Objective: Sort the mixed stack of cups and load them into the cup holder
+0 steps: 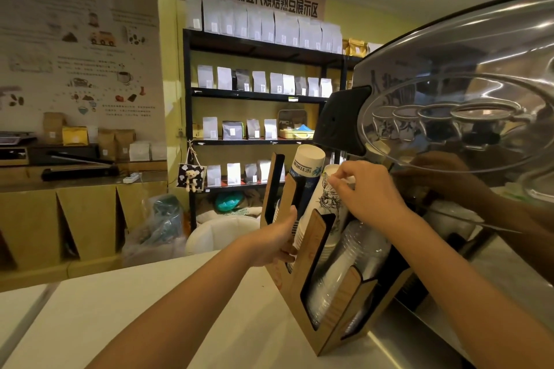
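A brown wooden cup holder stands on the white counter, slanting up to the left. Its upper slot holds a blue-and-white paper cup stack. The middle slot holds white paper cups with a dark drawing. The lower slot holds clear plastic cups. My left hand grips the holder's left side panel. My right hand is at the top of the drawn-cup stack, its fingertips pinching the rim of the top cup.
A shiny steel espresso machine fills the right side, close behind the holder. A black shelf rack with coffee bags stands behind. The white counter stretches to the left and front.
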